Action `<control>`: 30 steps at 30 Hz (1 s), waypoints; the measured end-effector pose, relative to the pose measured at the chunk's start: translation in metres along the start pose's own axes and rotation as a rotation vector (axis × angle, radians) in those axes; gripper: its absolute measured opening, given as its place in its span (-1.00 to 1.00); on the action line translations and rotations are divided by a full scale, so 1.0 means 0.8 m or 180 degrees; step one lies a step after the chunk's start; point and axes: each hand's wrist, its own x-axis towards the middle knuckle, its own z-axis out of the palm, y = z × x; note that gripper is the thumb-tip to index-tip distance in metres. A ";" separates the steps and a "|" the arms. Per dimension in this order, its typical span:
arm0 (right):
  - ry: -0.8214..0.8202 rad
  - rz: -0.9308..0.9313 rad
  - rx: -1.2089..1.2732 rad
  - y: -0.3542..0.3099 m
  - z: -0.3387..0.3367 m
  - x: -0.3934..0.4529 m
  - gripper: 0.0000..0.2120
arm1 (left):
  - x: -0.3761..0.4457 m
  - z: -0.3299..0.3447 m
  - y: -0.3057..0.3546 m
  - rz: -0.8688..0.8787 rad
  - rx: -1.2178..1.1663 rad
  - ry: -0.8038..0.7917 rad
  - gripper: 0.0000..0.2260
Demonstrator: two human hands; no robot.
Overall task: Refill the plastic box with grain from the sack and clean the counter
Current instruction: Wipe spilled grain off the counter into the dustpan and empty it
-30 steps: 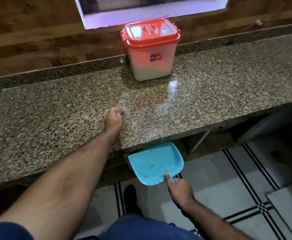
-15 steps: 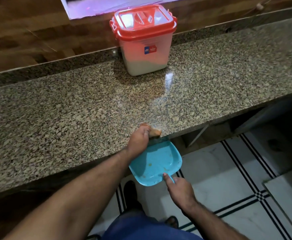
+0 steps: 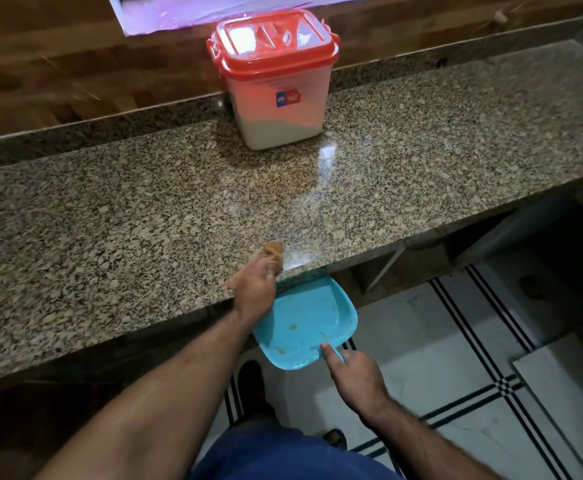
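Left hand (image 3: 253, 289) at the front edge of the counter (image 3: 110, 237), fingers curled round a brown cloth (image 3: 273, 252) pressed against the stone just inside that edge. Right hand (image 3: 355, 375) below counter level, gripping the handle of a blue dustpan (image 3: 310, 320), forefinger laid straight along the handle toward the pan. Dustpan held under the counter's front edge, directly beneath and just right of the cloth-holding hand, its far rim tucked beneath the stone. A few small tan specks in the pan. Plastic box (image 3: 276, 91) upright at the back edge of the counter, against the raised stone strip, well apart from both hands; red lid (image 3: 272, 39) on, pale grain filling only the lowest part. Striped tiled floor (image 3: 456, 341) beneath.
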 end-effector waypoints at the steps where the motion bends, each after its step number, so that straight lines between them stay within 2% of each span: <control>1: -0.0003 -0.0006 0.0002 -0.001 -0.001 0.000 -0.38 | 0.002 0.006 0.012 0.0071 -0.0045 -0.0291 -0.72; 4: -0.0002 -0.0013 -0.0035 -0.003 -0.005 0.001 -0.37 | 0.030 -0.016 0.053 -0.0461 -0.0860 -0.0661 -0.72; 7: 0.0042 -0.0003 -0.0137 0.001 -0.012 0.003 -0.35 | 0.057 -0.062 0.063 -0.0783 -0.1282 -0.0266 -0.73; 11: 0.0103 0.0009 -0.0195 0.005 -0.019 0.006 -0.35 | 0.062 -0.102 0.033 -0.0615 -0.0750 0.0439 -0.70; 14: 0.0111 0.0011 -0.0246 0.003 -0.017 0.007 -0.35 | 0.031 -0.083 0.023 -0.0559 -0.0381 0.0773 -0.72; 16: 0.0126 0.0034 -0.0226 -0.002 -0.014 0.007 -0.35 | 0.004 -0.045 0.035 -0.0479 -0.0465 0.0535 -0.73; 18: 0.0143 0.0077 -0.0204 -0.003 -0.013 0.008 -0.35 | -0.002 -0.007 0.047 -0.0427 -0.0821 0.0002 -0.78; 20: 0.0150 0.0081 -0.0156 -0.001 -0.013 0.009 -0.36 | 0.009 0.007 0.065 -0.0745 -0.1416 -0.0535 -0.73; 22: 0.0172 0.0089 -0.0147 0.003 -0.018 0.009 -0.37 | 0.030 0.001 0.079 -0.0996 -0.1751 -0.0612 -0.73; 27: 0.0265 0.0192 -0.0117 0.017 -0.042 0.014 -0.36 | 0.049 -0.039 0.062 -0.0785 -0.1757 0.0516 -0.70; 30: 0.0324 0.0282 0.0059 0.025 -0.053 0.019 -0.36 | 0.043 -0.037 0.021 -0.1005 -0.1049 0.1098 -0.66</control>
